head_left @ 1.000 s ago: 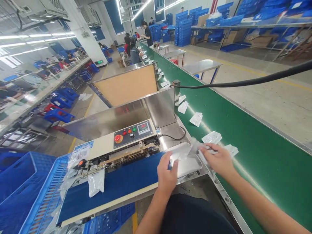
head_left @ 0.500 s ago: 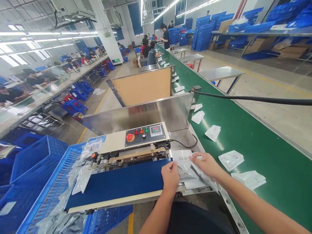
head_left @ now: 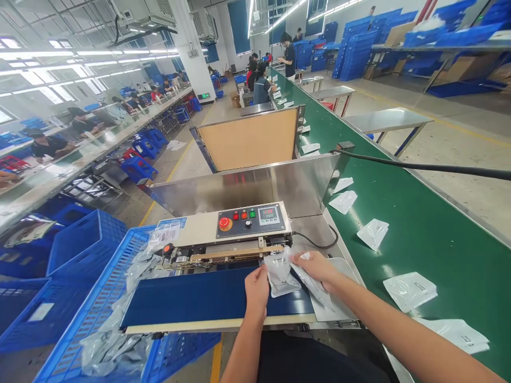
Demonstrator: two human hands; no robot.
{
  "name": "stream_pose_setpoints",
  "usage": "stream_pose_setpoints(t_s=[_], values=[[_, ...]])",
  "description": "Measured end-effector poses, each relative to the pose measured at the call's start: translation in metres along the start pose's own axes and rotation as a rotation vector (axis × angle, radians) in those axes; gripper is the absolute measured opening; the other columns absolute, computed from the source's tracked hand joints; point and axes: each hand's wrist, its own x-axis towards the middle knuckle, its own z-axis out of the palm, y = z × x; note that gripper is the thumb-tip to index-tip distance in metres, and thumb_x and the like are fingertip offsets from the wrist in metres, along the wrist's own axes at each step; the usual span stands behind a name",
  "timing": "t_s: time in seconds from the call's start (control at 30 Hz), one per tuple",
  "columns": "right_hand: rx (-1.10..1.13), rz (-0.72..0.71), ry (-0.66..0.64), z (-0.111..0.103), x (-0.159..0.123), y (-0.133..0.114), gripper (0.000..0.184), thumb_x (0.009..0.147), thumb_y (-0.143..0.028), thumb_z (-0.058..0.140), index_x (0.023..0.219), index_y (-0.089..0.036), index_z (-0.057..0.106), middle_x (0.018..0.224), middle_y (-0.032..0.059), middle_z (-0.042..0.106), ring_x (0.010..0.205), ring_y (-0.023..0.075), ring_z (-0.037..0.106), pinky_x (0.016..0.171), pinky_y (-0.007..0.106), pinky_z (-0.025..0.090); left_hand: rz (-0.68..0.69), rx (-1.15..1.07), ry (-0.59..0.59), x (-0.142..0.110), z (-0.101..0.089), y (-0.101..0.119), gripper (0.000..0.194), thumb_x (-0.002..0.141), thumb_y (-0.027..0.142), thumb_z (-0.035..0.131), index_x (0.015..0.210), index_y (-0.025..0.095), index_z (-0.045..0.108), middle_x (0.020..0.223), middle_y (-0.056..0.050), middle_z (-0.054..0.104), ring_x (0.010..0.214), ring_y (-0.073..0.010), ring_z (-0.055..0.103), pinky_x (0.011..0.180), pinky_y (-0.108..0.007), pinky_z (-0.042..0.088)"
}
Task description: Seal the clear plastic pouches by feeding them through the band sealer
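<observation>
Left hand [head_left: 256,289] pinches glossy white plastic pouch [head_left: 282,282], right hand [head_left: 319,267] clamps another pouch [head_left: 313,284]; tilting at cream metal machine [head_left: 202,232] could crease either.

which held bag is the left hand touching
The left bag, over the blue belt; the right bag is in the right hand alone.

Bright light from ceiling tubes [head_left: 284,17] above and beyond the right hand [head_left: 315,267], with glare on the steel table [head_left: 385,120]; blur and edge stretching far left of the left hand [head_left: 256,290]
</observation>
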Motion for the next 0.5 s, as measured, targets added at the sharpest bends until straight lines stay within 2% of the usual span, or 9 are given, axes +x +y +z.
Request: stream_pose_setpoints(t_s=[0.1,0.13,0.17,0.2,0.23,0.33,0.37,0.43,0.5], values=[[-0.011,-0.041,0.078,-0.006,-0.016,0.007,0.043,0.078,-0.065,0.083,0.086,-0.023,0.076,0.065,0.0054,0.074,0.061,0.0237,0.067,0.051,0.030,0.048,0.132,0.091,0.253,-0.015,-0.027,0.003,0.053,0.082,0.062,0.084,0.107,0.016,0.084,0.104,-0.013,0.082,0.100,-0.0295,0.077,0.088,-0.038,0.061],[-0.014,-0.055,0.108,-0.007,-0.022,0.009,0.046,0.079,-0.069,0.081,0.087,-0.024,0.075,0.060,0.0037,0.071,0.057,0.0229,0.065,0.049,0.029,0.045,0.178,0.132,0.315,-0.024,-0.031,0.004,0.052,0.086,0.061,0.082,0.114,0.018,0.083,0.113,-0.015,0.082,0.107,-0.0305,0.077,0.094,-0.039,0.061],[-0.014,-0.069,0.133,-0.007,-0.028,0.010,0.049,0.080,-0.072,0.079,0.087,-0.024,0.074,0.058,0.0023,0.068,0.054,0.0217,0.062,0.048,0.029,0.043,0.219,0.169,0.327,-0.034,-0.033,0.004,0.050,0.089,0.060,0.079,0.118,0.019,0.082,0.118,-0.016,0.081,0.111,-0.0311,0.077,0.097,-0.041,0.061],[-0.009,-0.085,0.161,-0.006,-0.033,0.011,0.051,0.079,-0.075,0.077,0.087,-0.024,0.073,0.057,0.0013,0.067,0.052,0.0202,0.059,0.047,0.029,0.041,0.254,0.201,0.279,-0.044,-0.030,0.005,0.048,0.092,0.059,0.076,0.118,0.019,0.082,0.120,-0.017,0.081,0.112,-0.0315,0.077,0.099,-0.042,0.061],[0.001,-0.102,0.187,-0.002,-0.037,0.010,0.054,0.078,-0.077,0.078,0.087,-0.024,0.072,0.057,0.0006,0.066,0.050,0.0186,0.056,0.046,0.028,0.040,0.285,0.226,0.173,-0.055,-0.024,0.006,0.046,0.094,0.058,0.074,0.117,0.019,0.082,0.120,-0.017,0.081,0.110,-0.0319,0.077,0.099,-0.043,0.062],[0.088,-0.123,0.243,0.015,-0.048,0.004,0.062,0.070,-0.080,0.083,0.089,-0.022,0.070,0.056,-0.0018,0.061,0.048,0.0143,0.048,0.045,0.026,0.037,0.340,0.267,-0.260,-0.081,0.006,0.011,0.047,0.092,0.051,0.078,0.127,0.019,0.081,0.125,-0.018,0.080,0.111,-0.0332,0.077,0.096,-0.042,0.063],[0.152,-0.122,0.237,0.019,-0.050,0.002,0.064,0.069,-0.080,0.083,0.092,-0.022,0.071,0.057,-0.0021,0.061,0.049,0.0143,0.049,0.046,0.026,0.039,0.348,0.267,-0.350,-0.085,0.017,0.014,0.051,0.092,0.049,0.079,0.134,0.019,0.079,0.129,-0.018,0.079,0.114,-0.0338,0.076,0.097,-0.042,0.063],[0.334,-0.129,0.192,0.022,-0.055,-0.001,0.069,0.075,-0.083,0.076,0.107,-0.022,0.073,0.068,0.0003,0.067,0.057,0.0176,0.059,0.050,0.028,0.048,0.351,0.238,-0.385,-0.087,0.035,0.020,0.056,0.096,0.050,0.075,0.142,0.019,0.074,0.134,-0.018,0.077,0.119,-0.0341,0.073,0.100,-0.042,0.061],[0.469,-0.165,0.144,0.017,-0.058,0.001,0.072,0.082,-0.082,0.070,0.123,-0.023,0.072,0.086,0.0044,0.075,0.073,0.0219,0.069,0.061,0.031,0.058,0.337,0.200,-0.334,-0.083,0.044,0.025,0.053,0.103,0.056,0.063,0.134,0.017,0.078,0.124,-0.016,0.080,0.112,-0.0317,0.073,0.098,-0.039,0.059]])
